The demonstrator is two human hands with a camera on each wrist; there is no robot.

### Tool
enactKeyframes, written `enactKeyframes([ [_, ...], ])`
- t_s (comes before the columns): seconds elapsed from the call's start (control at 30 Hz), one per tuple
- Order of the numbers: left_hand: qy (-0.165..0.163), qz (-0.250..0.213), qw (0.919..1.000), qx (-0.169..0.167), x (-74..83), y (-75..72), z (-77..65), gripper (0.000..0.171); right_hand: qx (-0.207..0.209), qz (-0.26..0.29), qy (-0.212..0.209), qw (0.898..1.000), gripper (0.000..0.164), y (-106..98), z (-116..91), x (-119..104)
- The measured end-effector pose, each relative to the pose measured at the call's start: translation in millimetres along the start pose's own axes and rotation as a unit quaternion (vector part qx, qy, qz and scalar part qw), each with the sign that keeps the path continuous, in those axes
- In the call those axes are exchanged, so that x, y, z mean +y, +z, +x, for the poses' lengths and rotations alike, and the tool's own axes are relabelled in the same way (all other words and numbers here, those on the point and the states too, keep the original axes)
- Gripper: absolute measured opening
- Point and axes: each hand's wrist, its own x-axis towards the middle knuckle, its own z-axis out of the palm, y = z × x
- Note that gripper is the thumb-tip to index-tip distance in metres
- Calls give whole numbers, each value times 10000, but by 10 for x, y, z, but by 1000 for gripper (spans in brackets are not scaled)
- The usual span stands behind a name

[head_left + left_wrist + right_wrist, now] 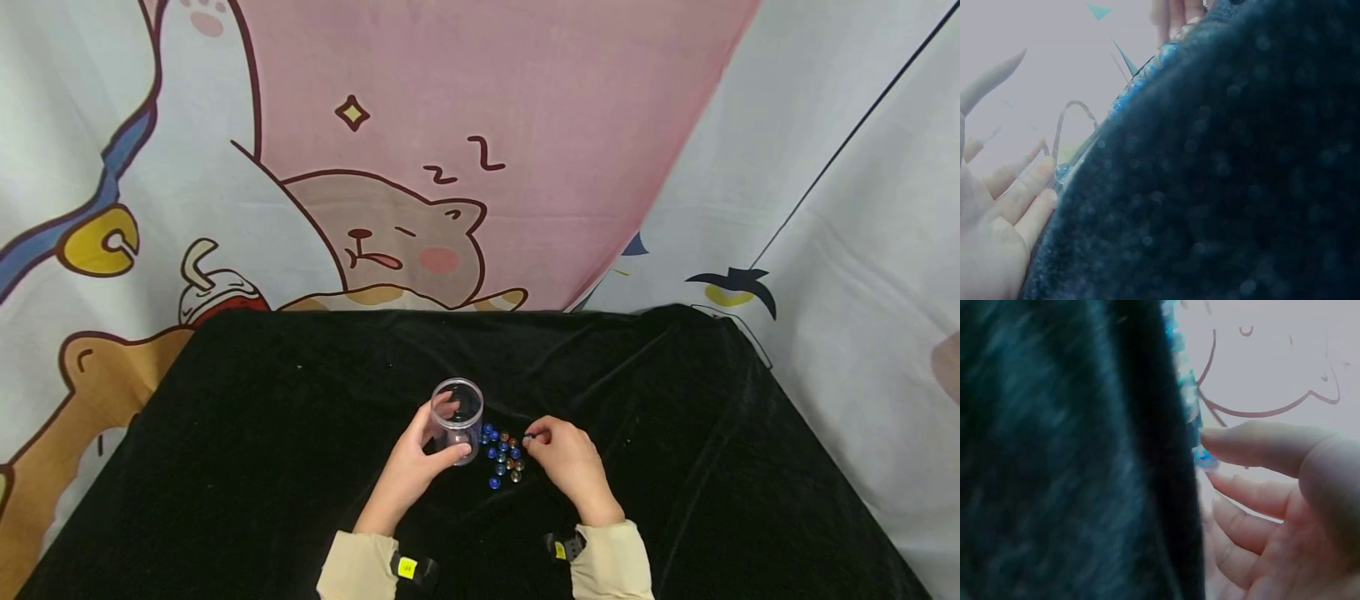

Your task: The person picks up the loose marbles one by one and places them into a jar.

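Observation:
In the head view my left hand [423, 450] grips a clear plastic jar [459, 421], thumb on the near side and fingers round the back. The jar's open mouth faces up. Just right of it lies a cluster of glass marbles [502, 458], several blue, others amber or clear. At the cluster's right side my right hand [566, 458] pinches a marble between thumb and fingertips; it shows as a blue marble [1205, 459] in the right wrist view. The left wrist view is washed out, with a pale blue marble [1062, 173] beside the left fingertips.
A black velvety cloth [262, 450] covers the table, with soft folds to the right. Behind it hangs a printed curtain [570, 108] with cartoon animals. Both wrists carry dark straps with cameras [415, 570].

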Motion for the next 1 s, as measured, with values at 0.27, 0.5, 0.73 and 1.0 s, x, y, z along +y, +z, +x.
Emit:
enactKeyframes([
  [0.27,58,1,10000,73,-1,13,3,65,597,472,-581,9954,10,9,1,-99],
  [0.5,54,-19,10000,71,-4,12,2,65,1096,1184,-694,9845,12,8,-28,-244],
  [0.73,149,-31,9998,87,-8,19,-9,65,1571,1918,-944,9642,20,42,-89,-359],
  [1.0,282,16,9996,73,-21,21,1,66,1645,2602,-1308,9424,23,62,-142,-486],
])
